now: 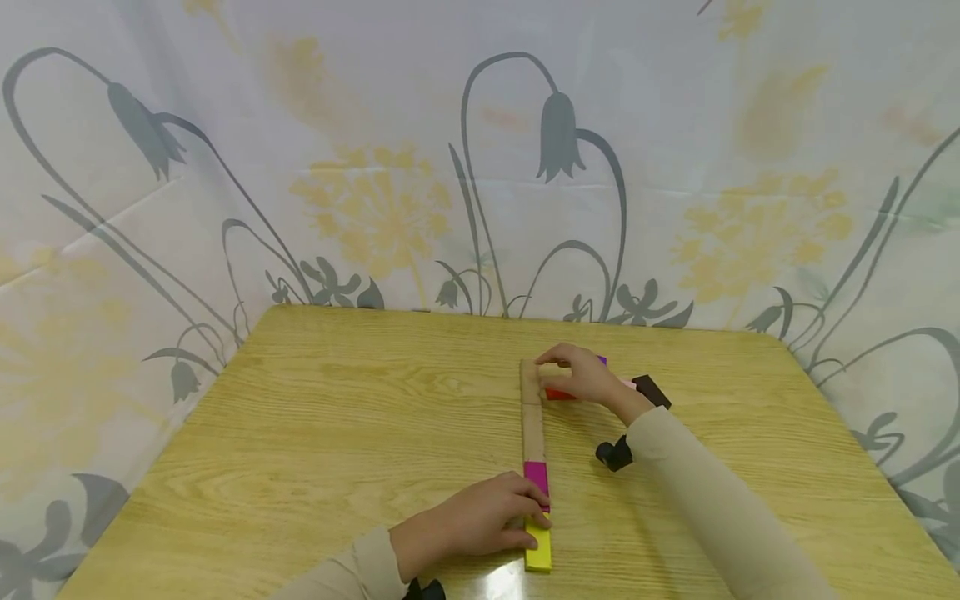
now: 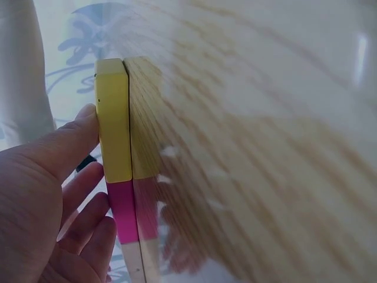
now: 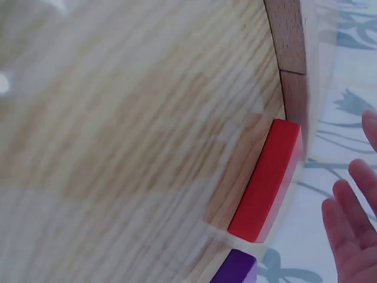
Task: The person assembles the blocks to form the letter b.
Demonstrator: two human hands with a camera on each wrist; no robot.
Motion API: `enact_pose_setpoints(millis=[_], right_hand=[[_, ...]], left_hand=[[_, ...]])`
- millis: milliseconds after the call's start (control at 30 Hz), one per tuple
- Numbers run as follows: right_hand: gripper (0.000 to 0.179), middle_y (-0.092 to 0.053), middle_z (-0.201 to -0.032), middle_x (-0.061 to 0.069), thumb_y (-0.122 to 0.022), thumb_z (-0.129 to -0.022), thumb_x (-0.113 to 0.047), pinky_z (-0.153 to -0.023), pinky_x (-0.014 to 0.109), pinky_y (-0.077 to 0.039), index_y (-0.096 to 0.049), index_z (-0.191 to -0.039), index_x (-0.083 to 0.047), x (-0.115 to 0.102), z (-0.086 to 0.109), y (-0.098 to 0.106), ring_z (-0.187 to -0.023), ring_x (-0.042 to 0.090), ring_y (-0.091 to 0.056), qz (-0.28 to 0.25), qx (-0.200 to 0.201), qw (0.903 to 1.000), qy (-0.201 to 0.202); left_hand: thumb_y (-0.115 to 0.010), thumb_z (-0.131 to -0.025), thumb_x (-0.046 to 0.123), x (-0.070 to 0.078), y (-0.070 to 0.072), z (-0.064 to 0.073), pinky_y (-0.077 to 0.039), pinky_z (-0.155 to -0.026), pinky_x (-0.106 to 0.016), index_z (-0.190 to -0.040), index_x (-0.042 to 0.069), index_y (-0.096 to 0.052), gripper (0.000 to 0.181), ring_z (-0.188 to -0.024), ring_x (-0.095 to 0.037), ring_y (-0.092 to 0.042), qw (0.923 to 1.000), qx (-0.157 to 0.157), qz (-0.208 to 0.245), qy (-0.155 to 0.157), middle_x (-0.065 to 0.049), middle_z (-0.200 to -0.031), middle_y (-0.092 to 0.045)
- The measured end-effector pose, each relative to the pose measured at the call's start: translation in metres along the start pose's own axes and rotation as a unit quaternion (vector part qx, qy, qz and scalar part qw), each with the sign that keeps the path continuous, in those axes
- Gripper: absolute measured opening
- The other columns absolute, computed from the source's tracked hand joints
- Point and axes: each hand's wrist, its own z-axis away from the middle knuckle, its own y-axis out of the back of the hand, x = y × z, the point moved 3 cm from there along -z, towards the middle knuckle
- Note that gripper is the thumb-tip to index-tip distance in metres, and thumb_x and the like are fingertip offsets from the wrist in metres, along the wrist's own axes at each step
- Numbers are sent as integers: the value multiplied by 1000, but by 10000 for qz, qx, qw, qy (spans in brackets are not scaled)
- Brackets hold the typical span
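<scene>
A straight row of blocks runs away from me on the table: yellow (image 1: 538, 558), magenta (image 1: 536, 475), then plain wood-coloured blocks (image 1: 532, 429) at the far end. My left hand (image 1: 487, 515) lies along the left side of the near end, thumb at the yellow block and fingers beside the magenta one, all on one side in the left wrist view. My right hand (image 1: 577, 372) is at the far end, over a red block (image 3: 268, 180) that slants off the row. In the right wrist view its extended fingers (image 3: 353, 212) are apart from the red block.
A purple block (image 3: 235, 268) lies beyond the red one. To the right of my right hand are a dark block (image 1: 651, 392) and a pink one, partly hidden by the wrist. Floral cloth (image 1: 420, 108) hangs behind the wood-grain table (image 1: 337, 433).
</scene>
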Motion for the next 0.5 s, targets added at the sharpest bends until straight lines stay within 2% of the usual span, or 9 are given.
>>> enact_pose_setpoints(millis=[333, 500], right_hand=[[34, -58, -115, 16, -70, -83, -8, -94, 49, -41, -61, -115, 2, 8, 18, 0, -109, 35, -51, -48, 194, 9984, -521], [33, -58, -114, 16, -71, -83, -9, -89, 48, -45, -62, -113, 0, 15, 24, -3, -107, 34, -53, 86, 291, 9970, -719]], left_hand=[[-62, -90, 29, 0, 1, 0, -36, -94, -16, -108, 18, -69, 22, -111, -6, -47, 10000, 5, -6, 11, 5, -122, -55], [-61, -90, 29, 0, 2, 0, -37, -94, -16, -108, 18, -69, 22, -111, -6, -47, 10000, -57, 52, 48, 6, -122, -55]])
